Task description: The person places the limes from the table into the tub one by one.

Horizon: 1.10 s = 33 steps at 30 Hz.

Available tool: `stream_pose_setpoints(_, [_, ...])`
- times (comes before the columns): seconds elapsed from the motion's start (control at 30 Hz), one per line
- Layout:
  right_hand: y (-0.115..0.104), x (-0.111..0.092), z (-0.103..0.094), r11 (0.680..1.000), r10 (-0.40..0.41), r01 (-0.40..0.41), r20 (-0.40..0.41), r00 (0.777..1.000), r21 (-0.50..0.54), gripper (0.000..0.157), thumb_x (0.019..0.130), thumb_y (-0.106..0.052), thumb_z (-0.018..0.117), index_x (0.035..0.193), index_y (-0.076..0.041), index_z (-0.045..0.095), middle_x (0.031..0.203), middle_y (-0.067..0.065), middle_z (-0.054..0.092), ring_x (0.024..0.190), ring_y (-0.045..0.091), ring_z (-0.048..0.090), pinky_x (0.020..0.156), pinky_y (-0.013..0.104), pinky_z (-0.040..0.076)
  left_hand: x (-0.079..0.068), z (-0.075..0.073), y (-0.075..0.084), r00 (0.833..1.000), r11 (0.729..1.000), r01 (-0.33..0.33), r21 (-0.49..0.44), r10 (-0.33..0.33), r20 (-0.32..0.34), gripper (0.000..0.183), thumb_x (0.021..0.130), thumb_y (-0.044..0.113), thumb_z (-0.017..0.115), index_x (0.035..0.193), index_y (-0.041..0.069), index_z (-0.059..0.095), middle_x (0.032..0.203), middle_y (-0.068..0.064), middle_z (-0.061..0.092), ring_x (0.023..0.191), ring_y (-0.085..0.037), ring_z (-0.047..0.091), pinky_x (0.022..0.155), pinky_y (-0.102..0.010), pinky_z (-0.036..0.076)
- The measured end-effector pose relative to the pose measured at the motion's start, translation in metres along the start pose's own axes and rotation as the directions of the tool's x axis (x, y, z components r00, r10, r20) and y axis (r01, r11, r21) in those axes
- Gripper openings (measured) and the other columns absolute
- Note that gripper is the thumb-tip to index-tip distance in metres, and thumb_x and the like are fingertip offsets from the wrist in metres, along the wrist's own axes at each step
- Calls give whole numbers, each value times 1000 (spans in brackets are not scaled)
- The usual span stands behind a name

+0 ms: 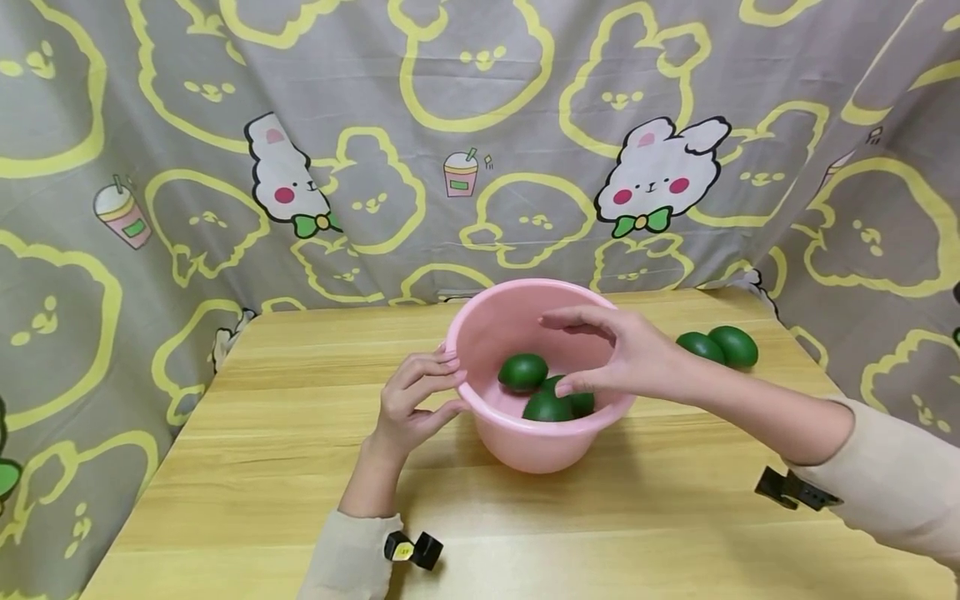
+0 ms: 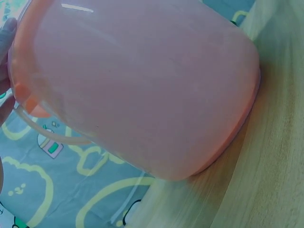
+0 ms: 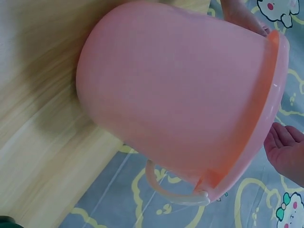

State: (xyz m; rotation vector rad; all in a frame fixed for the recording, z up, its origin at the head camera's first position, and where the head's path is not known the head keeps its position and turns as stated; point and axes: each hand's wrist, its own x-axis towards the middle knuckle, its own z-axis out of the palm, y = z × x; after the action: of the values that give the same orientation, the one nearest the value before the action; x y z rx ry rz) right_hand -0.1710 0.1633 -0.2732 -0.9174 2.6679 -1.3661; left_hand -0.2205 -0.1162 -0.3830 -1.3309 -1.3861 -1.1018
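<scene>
A pink bucket (image 1: 525,446) stands on the table, its mouth tilted towards the head view. My left hand (image 1: 408,396) grips the left side of its rim, with fingers at the lip and thumb below. In the left wrist view only some fingers (image 2: 5,42) show beside the bucket wall (image 2: 142,85). My right hand (image 1: 637,346) hovers over the bucket's mouth, fingers and thumb spread apart, holding nothing. Inside lie several dark green oval fruits (image 1: 522,372); the right thumb overlaps one fruit (image 1: 547,404) in view. Whether they touch, I cannot tell.
Two more green fruits (image 1: 733,346) lie together on the wooden table (image 1: 300,450), right of the bucket. A patterned grey curtain (image 1: 360,100) hangs behind the table and along its sides. The bucket's pale handle (image 3: 175,197) hangs on its far side.
</scene>
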Motion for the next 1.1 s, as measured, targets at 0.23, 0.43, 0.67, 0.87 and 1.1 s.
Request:
stream_pose_setpoints(0.23, [0,-2,-4,999,38,-38,-28,999,2,68,71,-19,84,131,-7,53,129,3,59,122,20,52,100,13,45,1,0,0,1000,1000,0,1,0,2,32,82,23,74,91,-7,70,88,-21,64,95,-31,63,94,-44,55])
stream_pose_setpoints(0.43, [0,-4,-6,1000,20,-20,-53,998,5,66,74,-18,83,132,-11,52,131,3,57,122,18,51,101,12,43,1,0,-1,1000,1000,4,4,-4,3,31,83,23,74,91,-7,70,89,-21,64,95,-31,63,94,-44,55])
stream_pose_setpoints(0.67, [2,-6,-9,1000,-5,2,-89,996,-30,64,76,-17,81,132,-13,51,132,0,56,121,16,51,104,26,45,-1,0,0,1000,1000,6,-2,-6,-3,31,82,22,74,93,-7,70,90,-21,64,97,-31,62,95,-45,55])
stream_pose_setpoints(0.87, [2,-8,-12,999,-12,6,-135,991,-40,66,75,-15,81,133,-10,50,133,5,55,123,18,49,106,24,43,-1,0,-1,1000,1000,-1,-1,1,-7,32,81,23,75,93,-7,70,90,-21,64,97,-30,63,94,-44,55])
stream_pose_setpoints(1.1, [2,-12,-16,998,-21,9,-172,985,-67,64,73,-13,82,130,-10,51,131,5,56,122,18,49,106,21,41,1,0,-1,1000,1000,-6,-2,6,-8,31,81,22,75,93,-7,71,90,-21,64,97,-31,63,94,-46,55])
